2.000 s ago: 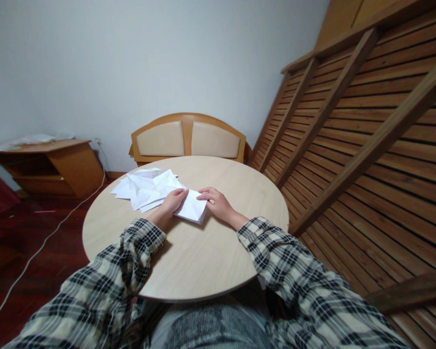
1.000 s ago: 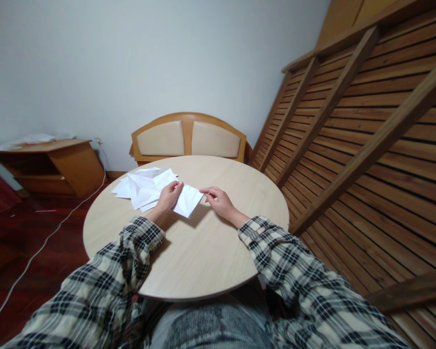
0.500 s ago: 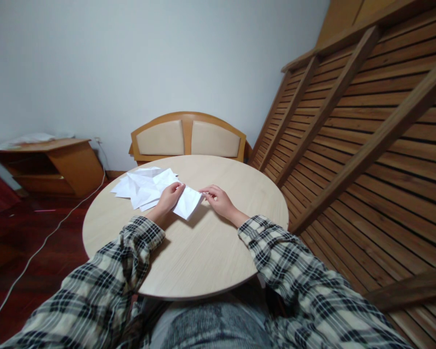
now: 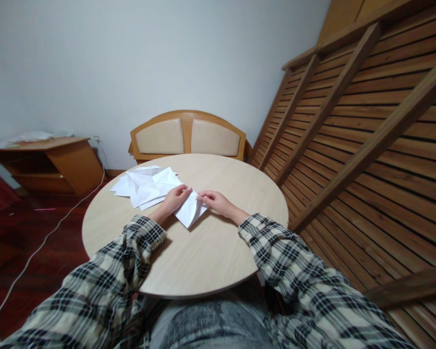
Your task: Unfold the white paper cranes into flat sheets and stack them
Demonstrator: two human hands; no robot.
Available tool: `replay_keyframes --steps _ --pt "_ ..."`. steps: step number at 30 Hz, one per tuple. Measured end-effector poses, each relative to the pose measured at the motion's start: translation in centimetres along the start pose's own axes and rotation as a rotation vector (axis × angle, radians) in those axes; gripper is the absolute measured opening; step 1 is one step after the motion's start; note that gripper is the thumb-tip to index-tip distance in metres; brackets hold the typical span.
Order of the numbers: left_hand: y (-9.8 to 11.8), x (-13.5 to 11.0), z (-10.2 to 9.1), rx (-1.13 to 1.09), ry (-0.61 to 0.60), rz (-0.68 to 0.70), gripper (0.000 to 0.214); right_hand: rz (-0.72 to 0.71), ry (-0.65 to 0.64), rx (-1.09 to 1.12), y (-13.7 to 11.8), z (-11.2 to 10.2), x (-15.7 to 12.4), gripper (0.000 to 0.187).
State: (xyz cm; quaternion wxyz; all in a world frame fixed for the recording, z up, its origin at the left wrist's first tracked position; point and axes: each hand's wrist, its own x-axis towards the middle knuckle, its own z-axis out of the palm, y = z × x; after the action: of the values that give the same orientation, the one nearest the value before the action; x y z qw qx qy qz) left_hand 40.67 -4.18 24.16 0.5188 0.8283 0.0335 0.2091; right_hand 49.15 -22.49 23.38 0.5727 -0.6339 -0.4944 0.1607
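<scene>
Between my hands, over the middle of the round table, is a folded sheet of white paper (image 4: 189, 211) with one corner pointing toward me. My left hand (image 4: 177, 198) pinches its upper left edge, thumb on top. The fingertips of my right hand (image 4: 218, 202) are closed on its upper right part, close to the left fingertips. A crease runs down the paper, and its right side stands up a little. Just left of my left hand lies a loose pile of creased white papers (image 4: 141, 185), overlapping one another.
The round pale wooden table (image 4: 199, 264) stands right in front of me. Behind it is a padded headboard (image 4: 215, 137). A slatted wooden frame (image 4: 349, 131) leans along the right. At the left are a low cabinet (image 4: 76, 165) and a white cable (image 4: 47, 237) on the floor.
The held paper has turned, so its corner now points toward me and its right side has folded up. My right hand has moved slightly left, closer to my left hand.
</scene>
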Motion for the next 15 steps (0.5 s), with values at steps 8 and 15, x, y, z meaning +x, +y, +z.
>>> replay_keyframes --steps 8,15 --pt "0.0 0.3 0.5 -0.139 0.082 -0.012 0.031 0.031 0.135 -0.022 0.6 -0.3 0.1 0.027" --pt "0.6 0.1 0.9 -0.339 0.036 -0.141 0.046 -0.019 0.353 -0.044 1.0 -0.9 0.6 0.029"
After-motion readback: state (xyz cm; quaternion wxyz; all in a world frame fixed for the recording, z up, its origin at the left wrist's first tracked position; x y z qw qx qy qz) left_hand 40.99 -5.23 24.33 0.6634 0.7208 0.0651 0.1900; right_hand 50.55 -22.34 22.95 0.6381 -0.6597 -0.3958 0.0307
